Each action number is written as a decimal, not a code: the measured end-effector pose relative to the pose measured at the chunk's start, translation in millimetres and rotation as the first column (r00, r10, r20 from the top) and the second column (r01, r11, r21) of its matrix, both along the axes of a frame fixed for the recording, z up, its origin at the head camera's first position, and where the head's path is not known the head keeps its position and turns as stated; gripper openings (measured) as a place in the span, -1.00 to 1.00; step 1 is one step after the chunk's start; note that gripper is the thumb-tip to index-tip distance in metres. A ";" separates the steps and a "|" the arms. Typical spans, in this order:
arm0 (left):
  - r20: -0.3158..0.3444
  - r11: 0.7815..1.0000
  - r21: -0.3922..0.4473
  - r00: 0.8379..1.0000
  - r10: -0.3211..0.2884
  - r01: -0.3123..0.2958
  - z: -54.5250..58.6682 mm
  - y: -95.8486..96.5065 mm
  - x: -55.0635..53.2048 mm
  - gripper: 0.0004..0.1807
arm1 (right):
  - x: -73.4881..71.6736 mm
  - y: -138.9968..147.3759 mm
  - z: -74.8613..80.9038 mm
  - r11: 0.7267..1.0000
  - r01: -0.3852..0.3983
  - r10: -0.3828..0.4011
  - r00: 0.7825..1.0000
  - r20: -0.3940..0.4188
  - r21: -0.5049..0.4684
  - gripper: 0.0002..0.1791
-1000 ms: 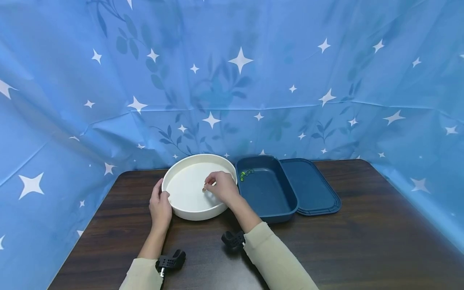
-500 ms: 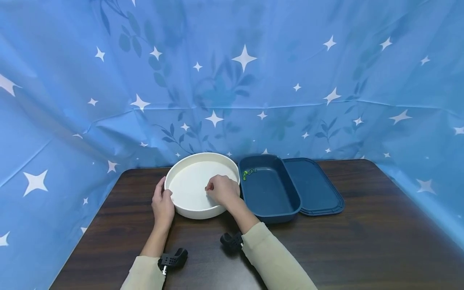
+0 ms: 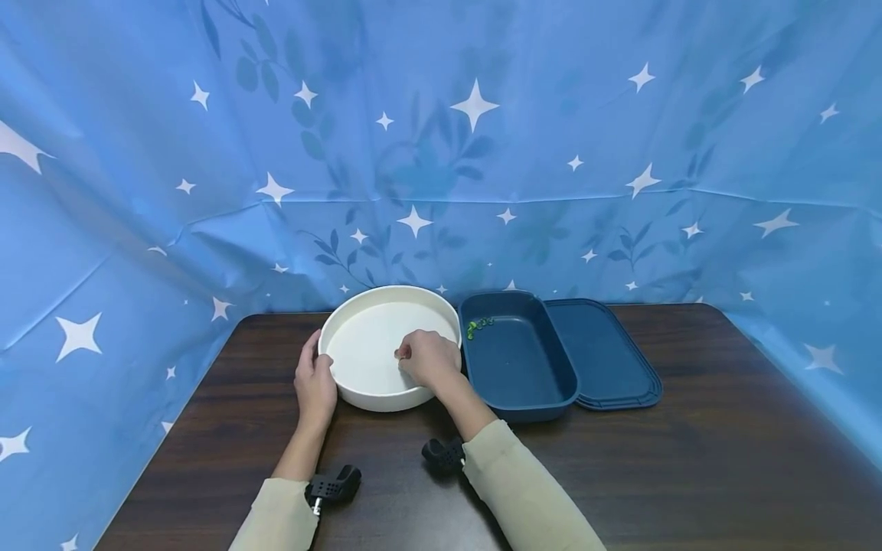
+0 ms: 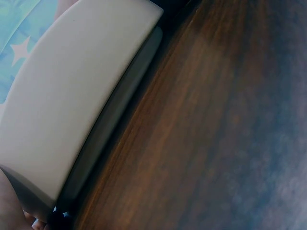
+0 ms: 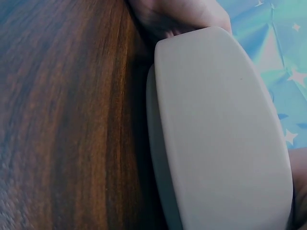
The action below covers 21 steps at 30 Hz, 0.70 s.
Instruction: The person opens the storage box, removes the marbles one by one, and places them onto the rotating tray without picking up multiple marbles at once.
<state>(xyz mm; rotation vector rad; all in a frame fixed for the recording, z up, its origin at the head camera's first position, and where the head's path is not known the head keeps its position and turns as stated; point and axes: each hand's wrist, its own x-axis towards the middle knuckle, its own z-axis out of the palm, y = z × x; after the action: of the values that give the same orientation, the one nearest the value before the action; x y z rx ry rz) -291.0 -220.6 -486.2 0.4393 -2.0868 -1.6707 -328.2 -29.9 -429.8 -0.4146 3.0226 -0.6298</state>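
In the head view a round white tray (image 3: 361,337) with a low wall stands at the back of the table. My left hand (image 3: 317,389) holds its left side, thumb at the rim and fingers along the outer wall. Over the tray floor my right hand (image 3: 430,358) pinches a tiny brownish thing (image 3: 397,353), mostly hidden by the fingers; its kind cannot be made out. The tray's outer wall fills much of the left wrist view, with part of my left hand (image 4: 8,206) at the lower left corner. Its wall (image 5: 220,124) also dominates the right wrist view.
Right beside the tray stands a deep blue rectangular container (image 3: 517,360), with several small green pieces (image 3: 475,327) at its back left. A flat blue lid (image 3: 606,356) lies to its right. The dark wooden table (image 3: 654,474) ends at a blue star-patterned curtain (image 3: 441,153).
My right fingers have drawn in closer around the tiny brownish thing, so less of it shows. The left hand keeps its place on the tray. The head view has shifted slightly.
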 end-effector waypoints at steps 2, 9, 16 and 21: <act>-0.002 1.000 -0.001 1.000 0.004 -0.004 1.1 0.1 -0.8 -0.34 | -0.6 0.4 1.3 1.000 0.002 -0.003 1.000 -0.005 -0.012 -0.89; -0.004 1.000 -0.003 1.000 0.007 -0.007 2.1 -1.3 -1.5 -0.33 | 0.4 4.3 5.1 0.992 -0.044 0.040 0.999 -0.035 -0.116 -0.94; -0.001 1.000 -0.011 1.000 0.003 -0.003 2.6 -2.0 -0.6 -0.34 | 6.1 17.1 19.9 0.960 -0.167 0.143 0.983 -0.119 -0.226 -0.84; 0.012 1.000 -0.004 1.000 -0.009 0.009 -0.9 -0.1 1.8 -0.33 | 10.4 36.1 36.4 0.942 -0.194 0.165 0.978 -0.127 -0.272 -0.79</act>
<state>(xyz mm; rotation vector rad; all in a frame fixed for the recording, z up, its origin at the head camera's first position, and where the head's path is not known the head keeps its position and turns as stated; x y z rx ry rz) -289.2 -220.7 -487.0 0.4402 -2.1031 -1.6727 -317.8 6.2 -393.4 -0.7462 2.9432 -1.0607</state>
